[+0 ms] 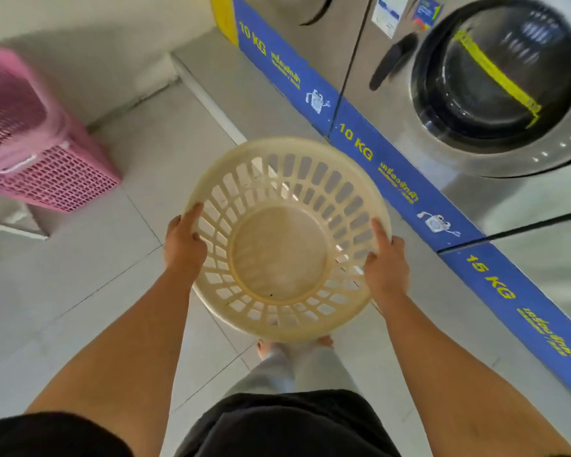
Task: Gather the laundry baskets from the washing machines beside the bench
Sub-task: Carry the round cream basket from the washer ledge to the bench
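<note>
A round cream plastic laundry basket [284,252] with slotted walls is held in the air in front of me, its opening facing up and empty. My left hand [183,244] grips its left rim. My right hand [386,265] grips the right rim, fingers over the edge. A pink rectangular laundry basket [51,173] stands on the floor at the left, blurred.
A row of steel front-loading washing machines [495,84] runs along the right, on a blue base strip [370,150] marked 10 KG and 15 KG. A grey ledge [211,77] runs along the machines' foot. Pale floor tiles [96,275] lie between the pink basket and the machines.
</note>
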Demonstrator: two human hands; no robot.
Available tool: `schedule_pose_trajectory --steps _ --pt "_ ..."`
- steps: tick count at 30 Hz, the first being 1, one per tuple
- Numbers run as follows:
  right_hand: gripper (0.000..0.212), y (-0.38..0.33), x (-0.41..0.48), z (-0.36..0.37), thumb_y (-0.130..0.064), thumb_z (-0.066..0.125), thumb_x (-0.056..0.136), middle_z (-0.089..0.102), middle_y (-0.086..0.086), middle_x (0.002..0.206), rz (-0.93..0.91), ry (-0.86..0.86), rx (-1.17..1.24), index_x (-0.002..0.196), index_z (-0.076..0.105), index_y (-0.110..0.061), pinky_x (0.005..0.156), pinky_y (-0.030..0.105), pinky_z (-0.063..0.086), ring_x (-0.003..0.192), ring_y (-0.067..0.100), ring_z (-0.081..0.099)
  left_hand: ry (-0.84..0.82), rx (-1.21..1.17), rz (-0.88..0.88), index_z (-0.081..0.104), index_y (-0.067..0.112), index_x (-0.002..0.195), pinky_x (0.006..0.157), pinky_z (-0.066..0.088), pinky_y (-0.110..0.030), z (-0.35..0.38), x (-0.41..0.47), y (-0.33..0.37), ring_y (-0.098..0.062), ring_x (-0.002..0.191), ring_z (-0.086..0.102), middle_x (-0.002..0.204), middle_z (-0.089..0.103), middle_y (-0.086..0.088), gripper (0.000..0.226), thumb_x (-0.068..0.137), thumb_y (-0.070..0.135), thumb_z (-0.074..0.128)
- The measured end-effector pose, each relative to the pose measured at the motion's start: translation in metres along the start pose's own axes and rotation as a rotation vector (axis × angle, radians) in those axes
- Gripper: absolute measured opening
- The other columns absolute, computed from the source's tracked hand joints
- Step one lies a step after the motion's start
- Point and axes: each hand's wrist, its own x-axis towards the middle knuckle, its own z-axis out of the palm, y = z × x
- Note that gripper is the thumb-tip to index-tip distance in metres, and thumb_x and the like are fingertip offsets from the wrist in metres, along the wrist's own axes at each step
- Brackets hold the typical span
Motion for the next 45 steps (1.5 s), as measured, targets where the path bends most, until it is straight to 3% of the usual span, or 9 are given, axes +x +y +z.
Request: schedule_pose_trajectory --steps 10,16,22,26,31,36,41,45 --pt "0.072 -0.161 0.083 0.034 -0.008 0.047 0.093 0.038 0.010 0.127 -0.246 -0.099 -0.027 0.149 0.022 -0.045 0.081 0.042 0.048 0.087 0.036 0.060 0.158 -0.124 -0.200 0.044 0.037 0.141 0.053 0.030 -0.013 -0.070 0.096 -0.039 -0.016 0.088 0.047 0.135 0.048 -0.007 0.069 0.088 -0.007 0.038" --pt "0.072 -0.257 0.151 0.049 -0.008 0.049 0.094 0.038 0.009 0.129 -0.332 -0.139 -0.089 0.149 0.022 -0.045 0.078 0.040 0.047 0.082 0.033 0.060 0.214 -0.184 -0.316 0.046 0.037 0.139 0.054 0.031 -0.012 -0.100 0.169 -0.035 -0.018 0.089 0.048 0.129 0.051 -0.007 0.068 0.088 -0.007 0.040" --pt "0.077 -0.351 0.216 0.059 -0.002 0.048 0.090 0.039 0.007 0.125 -0.404 -0.167 -0.077 0.147 0.025 -0.048 0.070 0.032 0.038 0.072 0.020 0.046 0.256 -0.235 -0.379 0.049 0.033 0.138 0.069 0.038 -0.027 -0.130 0.243 -0.028 -0.020 0.087 0.049 0.124 0.052 -0.010 0.071 0.082 -0.009 0.040" --pt "0.077 -0.415 0.253 0.076 -0.003 0.050 0.089 0.040 0.008 0.124 -0.454 -0.169 -0.105 0.147 0.026 -0.046 0.071 0.034 0.040 0.076 0.022 0.048 0.255 -0.245 -0.401 0.049 0.033 0.138 0.063 0.040 -0.029 -0.151 0.306 -0.034 -0.022 0.087 0.051 0.123 0.054 -0.011 0.072 0.080 -0.010 0.040" --pt "0.077 -0.496 0.295 0.103 -0.001 0.050 0.089 0.041 0.010 0.125 -0.463 -0.159 -0.120 0.148 0.026 -0.044 0.074 0.037 0.045 0.091 0.030 0.056 0.224 -0.279 -0.418 0.054 0.039 0.131 0.051 0.038 -0.022 -0.177 0.397 -0.039 -0.022 0.083 0.054 0.119 0.056 -0.011 0.077 0.074 -0.012 0.041" --pt "0.075 -0.565 0.332 0.128 -0.002 0.049 0.091 0.041 0.010 0.129 -0.436 -0.169 -0.138 0.148 0.026 -0.043 0.077 0.039 0.047 0.095 0.031 0.058 0.178 -0.259 -0.461 0.055 0.039 0.130 0.064 0.053 -0.039 -0.204 0.478 -0.044 -0.029 0.085 0.061 0.117 0.060 -0.011 0.076 0.075 -0.012 0.041" --pt "0.072 -0.634 0.382 0.152 -0.005 0.050 0.092 0.042 0.012 0.128 -0.463 -0.191 -0.209 0.150 0.024 -0.041 0.073 0.039 0.049 0.090 0.030 0.059 0.148 -0.217 -0.514 0.054 0.036 0.132 0.063 0.047 -0.035 -0.219 0.555 -0.046 -0.025 0.079 0.058 0.112 0.064 -0.011 0.074 0.077 -0.011 0.041" --pt "0.070 -0.681 0.429 0.178 -0.006 0.049 0.093 0.043 0.012 0.128 -0.503 -0.222 -0.261 0.150 0.024 -0.040 0.068 0.036 0.047 0.088 0.028 0.059 0.134 -0.160 -0.578 0.052 0.037 0.134 0.068 0.050 -0.036 -0.223 0.612 -0.047 -0.027 0.087 0.061 0.115 0.065 -0.011 0.071 0.080 -0.009 0.044"
